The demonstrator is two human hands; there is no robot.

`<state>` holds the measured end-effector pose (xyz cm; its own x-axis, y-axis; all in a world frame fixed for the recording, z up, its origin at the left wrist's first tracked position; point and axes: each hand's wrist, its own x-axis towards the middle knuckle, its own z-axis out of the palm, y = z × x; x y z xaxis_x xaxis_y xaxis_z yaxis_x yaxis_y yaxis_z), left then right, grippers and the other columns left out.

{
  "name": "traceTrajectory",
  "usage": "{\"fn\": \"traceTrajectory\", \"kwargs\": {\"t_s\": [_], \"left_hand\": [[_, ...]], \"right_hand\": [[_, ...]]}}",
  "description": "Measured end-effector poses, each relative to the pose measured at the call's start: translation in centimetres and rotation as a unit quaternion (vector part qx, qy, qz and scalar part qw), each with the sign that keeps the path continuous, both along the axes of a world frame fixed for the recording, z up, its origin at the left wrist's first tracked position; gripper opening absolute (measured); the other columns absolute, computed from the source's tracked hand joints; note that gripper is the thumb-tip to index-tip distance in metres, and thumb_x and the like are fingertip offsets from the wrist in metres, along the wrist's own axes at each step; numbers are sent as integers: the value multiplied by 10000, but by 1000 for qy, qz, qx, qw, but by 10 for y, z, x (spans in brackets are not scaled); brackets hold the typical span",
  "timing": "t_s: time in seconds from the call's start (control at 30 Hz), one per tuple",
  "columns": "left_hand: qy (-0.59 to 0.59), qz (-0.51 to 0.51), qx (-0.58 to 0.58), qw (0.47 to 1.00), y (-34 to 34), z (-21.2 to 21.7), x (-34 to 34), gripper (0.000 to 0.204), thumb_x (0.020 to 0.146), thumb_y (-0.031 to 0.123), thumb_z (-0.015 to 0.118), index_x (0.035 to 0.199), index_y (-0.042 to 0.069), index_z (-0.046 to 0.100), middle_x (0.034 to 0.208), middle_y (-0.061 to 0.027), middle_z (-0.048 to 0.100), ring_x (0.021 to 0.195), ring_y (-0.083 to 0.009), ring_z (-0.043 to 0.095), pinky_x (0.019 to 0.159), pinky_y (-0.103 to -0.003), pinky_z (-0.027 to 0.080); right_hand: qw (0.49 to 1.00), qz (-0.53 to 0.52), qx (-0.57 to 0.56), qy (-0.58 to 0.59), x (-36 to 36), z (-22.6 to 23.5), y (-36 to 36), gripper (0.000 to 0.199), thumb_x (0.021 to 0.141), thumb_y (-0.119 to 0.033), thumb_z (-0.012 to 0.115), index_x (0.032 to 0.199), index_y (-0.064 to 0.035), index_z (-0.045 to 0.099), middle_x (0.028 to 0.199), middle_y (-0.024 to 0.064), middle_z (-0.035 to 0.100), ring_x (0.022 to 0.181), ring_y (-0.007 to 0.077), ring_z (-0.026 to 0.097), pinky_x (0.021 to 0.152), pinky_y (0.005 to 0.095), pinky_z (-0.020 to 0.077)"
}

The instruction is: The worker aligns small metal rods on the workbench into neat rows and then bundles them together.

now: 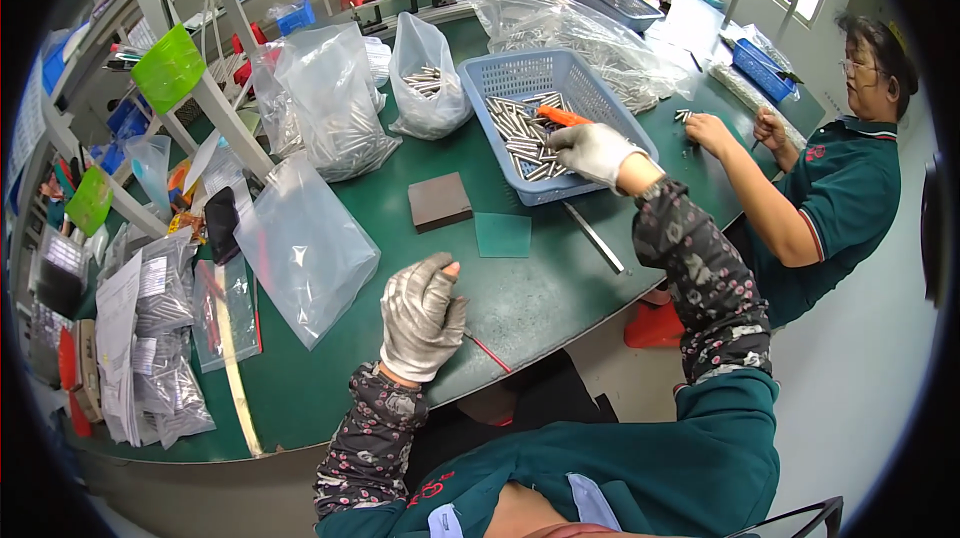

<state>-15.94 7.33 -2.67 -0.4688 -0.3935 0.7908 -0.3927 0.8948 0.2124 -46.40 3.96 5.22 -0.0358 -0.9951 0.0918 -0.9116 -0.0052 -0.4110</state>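
Observation:
My left hand (422, 318), in a pale glove with a bare fingertip showing, is held over the near edge of the green table with its fingers curled inward. Whatever it may hold is hidden. Beside it lies a thin red stick (488, 351). My right hand (598, 155), also gloved, reaches into a blue plastic basket (640, 131) of short metal pins (520, 128). Its fingers are drawn together over the pins, right by an orange object (562, 116); what they pinch I cannot make out. A brown block (440, 201) and a green translucent square (503, 236) lie between my hands.
Clear bags of metal pins (345, 108) stand behind, at left and centre. A flat plastic bag (305, 248), a phone (222, 223) and packed bags with papers (120, 338) occupy the left. A metal bar (595, 238) lies before the basket. A co-worker (830, 188) handles pins at right.

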Motion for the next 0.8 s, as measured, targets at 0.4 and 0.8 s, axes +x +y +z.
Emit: {"fn": "traceTrajectory", "kwargs": {"t_s": [0.4,0.8], "left_hand": [[-1,-54,106,993,-9,-1,11,409,699,26,640,1090,49,522,1011,-130,589,757,-288,586,670,-379,465],[5,-66,129,989,-9,-7,10,456,647,-5,644,1088,51,542,994,-119,591,727,-278,584,651,-372,464]], "right_hand": [[937,-32,235,257,13,-20,-94,1079,549,-355,767,1416,-50,202,1397,278,304,1298,383,326,1053,394,324],[951,-69,269,138,5,-29,-136,812,578,-291,740,1278,-8,440,1207,235,543,1104,340,552,915,408,452]]}}
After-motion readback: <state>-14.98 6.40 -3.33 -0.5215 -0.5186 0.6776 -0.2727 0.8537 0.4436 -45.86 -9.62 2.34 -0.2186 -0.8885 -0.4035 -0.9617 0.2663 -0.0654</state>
